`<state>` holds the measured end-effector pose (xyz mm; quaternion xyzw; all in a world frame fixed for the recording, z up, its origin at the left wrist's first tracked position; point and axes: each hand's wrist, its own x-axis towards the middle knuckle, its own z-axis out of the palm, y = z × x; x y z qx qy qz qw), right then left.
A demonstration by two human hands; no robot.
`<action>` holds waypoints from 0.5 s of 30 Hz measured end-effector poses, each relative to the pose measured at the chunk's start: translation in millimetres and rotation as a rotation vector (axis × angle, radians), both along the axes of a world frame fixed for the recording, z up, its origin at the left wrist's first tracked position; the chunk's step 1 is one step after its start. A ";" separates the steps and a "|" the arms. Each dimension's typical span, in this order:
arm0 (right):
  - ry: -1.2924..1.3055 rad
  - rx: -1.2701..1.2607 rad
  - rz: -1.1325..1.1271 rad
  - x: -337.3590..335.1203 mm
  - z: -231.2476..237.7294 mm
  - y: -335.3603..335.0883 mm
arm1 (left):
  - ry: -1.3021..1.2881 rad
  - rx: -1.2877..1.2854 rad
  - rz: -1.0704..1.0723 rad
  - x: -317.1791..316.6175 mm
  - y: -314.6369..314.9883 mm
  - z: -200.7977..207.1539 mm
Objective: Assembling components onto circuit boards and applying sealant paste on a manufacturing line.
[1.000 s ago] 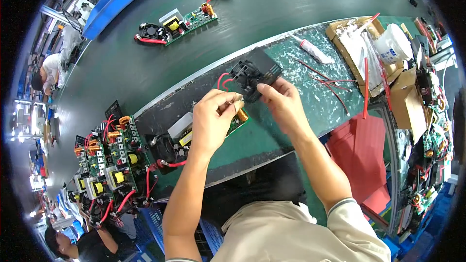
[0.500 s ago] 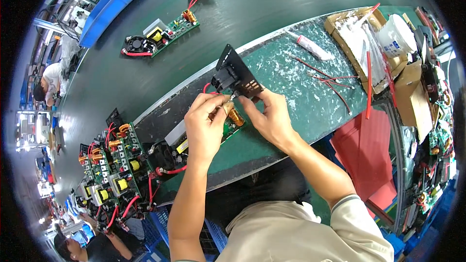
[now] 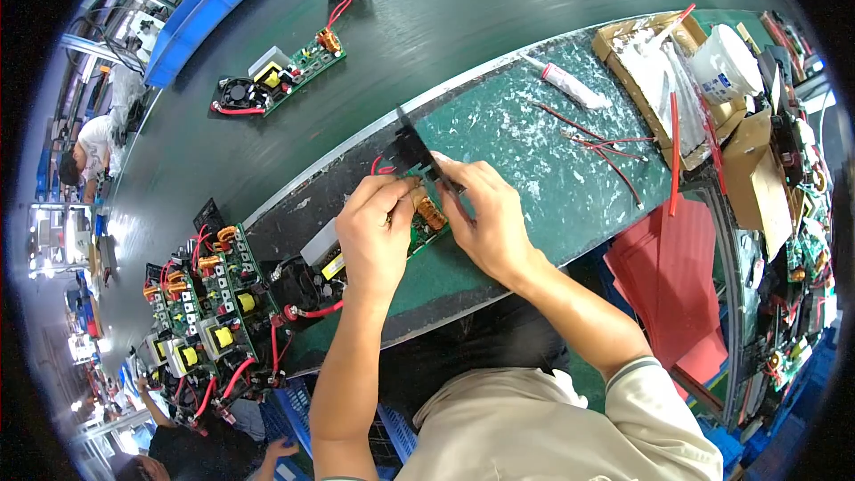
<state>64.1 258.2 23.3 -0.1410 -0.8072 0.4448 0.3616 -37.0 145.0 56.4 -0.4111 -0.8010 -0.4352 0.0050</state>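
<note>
My right hand (image 3: 490, 218) grips a black end panel (image 3: 415, 142), which stands tilted and is seen nearly edge-on. Beside it, the fingers of my left hand (image 3: 376, 218) are pinched together near the panel's lower part; what they hold is hidden. Below both hands a green circuit board (image 3: 430, 243) lies on the bench, with a copper coil (image 3: 432, 213) between the hands. The board's white plate (image 3: 321, 243) and black fan end show left of my left wrist. A red wire (image 3: 381, 166) runs behind the panel.
Several circuit boards (image 3: 209, 294) stand at the left. Another board (image 3: 294, 80) with a fan lies on the dark belt, near a blue bin (image 3: 214, 9). To the right are a glue tube (image 3: 573, 86), loose wires (image 3: 610, 150), a cardboard tray (image 3: 623, 53), a white bucket (image 3: 726, 67) and red sheets (image 3: 663, 272).
The black panel has turned from showing its slotted face to nearly edge-on, and my right hand has shifted slightly left. The board on the belt has slid left and slightly nearer.
</note>
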 end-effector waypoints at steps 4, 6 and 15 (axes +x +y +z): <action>0.000 0.016 -0.116 2.9 -2.5 -13.7 | 0.061 0.003 0.024 2.1 0.3 -12.4; -0.019 0.003 -0.103 5.2 -3.7 -10.2 | 0.089 -0.060 -0.017 3.4 0.0 -10.6; -0.786 -0.021 -0.070 10.1 21.5 24.5 | -0.033 -0.051 -0.081 4.3 -17.2 14.4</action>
